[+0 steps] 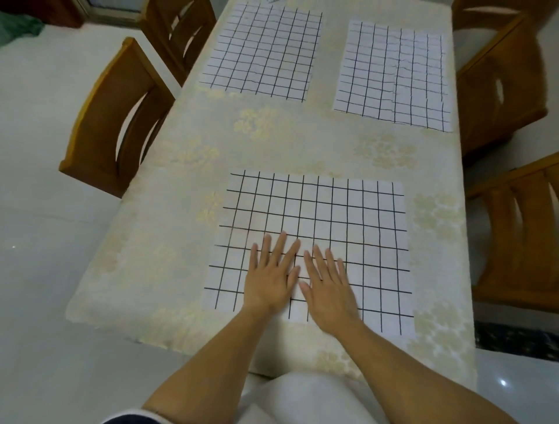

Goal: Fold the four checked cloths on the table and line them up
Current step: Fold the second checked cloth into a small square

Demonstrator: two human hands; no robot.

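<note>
Left hand (269, 281) and right hand (328, 296) are laid flat on the near cloth (348, 227).
The hands are placed side by side, almost touching, on the near part of this checked cloth. The fingers are kept straight and a little spread, and nothing is gripped. The near cloth is spread open at the near end of the table (302, 142). The far left cloth (260, 51) and the far right cloth (393, 75) are laid apart at the far end.

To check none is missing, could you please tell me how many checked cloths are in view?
3: the near cloth under the left hand and right hand, the far left cloth, the far right cloth. A scrap at the frame's top edge may be a fourth.
</note>
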